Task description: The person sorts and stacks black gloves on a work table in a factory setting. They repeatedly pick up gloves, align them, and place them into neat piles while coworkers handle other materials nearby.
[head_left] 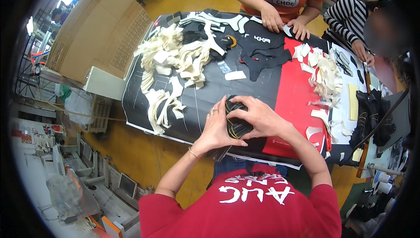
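Both hands, left (215,126) and right (258,117), close around a stacked bundle of black cut fabric pieces (236,122) at the black-covered desk (197,102) near edge, 6 o'clock, squaring it; cream cut strips (175,54) lie at 11 o'clock.

Bright even indoor light, soft shadows, sharp centre, heavy fisheye bend w/ dark rim.

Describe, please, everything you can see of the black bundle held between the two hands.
The black bundle looks like a stack of thin, flat, dark cut pieces with yellowish lines along their edges. It is held just above the near edge of the black-covered table. The left hand cups its left side and the right hand covers its top and right, hiding much of it.
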The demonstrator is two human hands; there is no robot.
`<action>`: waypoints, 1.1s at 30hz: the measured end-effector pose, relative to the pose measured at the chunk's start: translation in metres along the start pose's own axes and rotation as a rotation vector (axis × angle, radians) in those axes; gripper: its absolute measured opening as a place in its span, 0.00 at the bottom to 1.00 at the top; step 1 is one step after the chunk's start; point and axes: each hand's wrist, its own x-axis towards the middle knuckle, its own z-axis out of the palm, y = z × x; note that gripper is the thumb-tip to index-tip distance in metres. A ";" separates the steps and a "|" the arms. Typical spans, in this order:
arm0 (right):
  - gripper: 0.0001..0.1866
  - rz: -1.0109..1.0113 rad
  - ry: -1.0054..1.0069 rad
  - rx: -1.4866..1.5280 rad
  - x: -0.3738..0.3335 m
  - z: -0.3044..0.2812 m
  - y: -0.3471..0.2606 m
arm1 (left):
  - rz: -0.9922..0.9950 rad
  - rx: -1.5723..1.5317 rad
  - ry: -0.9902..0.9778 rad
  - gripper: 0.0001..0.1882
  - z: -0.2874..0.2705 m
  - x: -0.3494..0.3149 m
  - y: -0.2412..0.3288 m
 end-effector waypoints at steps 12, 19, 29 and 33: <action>0.40 0.084 -0.097 0.582 0.026 -0.024 0.029 | -0.033 -0.088 0.099 0.66 0.011 0.000 -0.005; 0.11 0.464 0.346 -0.265 0.105 -0.039 0.154 | -0.055 -1.037 -0.161 0.54 -0.014 -0.025 -0.022; 0.08 0.321 0.333 -0.369 0.137 -0.026 0.189 | -0.255 -1.033 -0.283 0.54 -0.019 -0.048 -0.023; 0.09 0.396 0.318 -0.206 0.136 -0.041 0.186 | -0.180 -1.107 -0.368 0.56 -0.014 -0.040 -0.017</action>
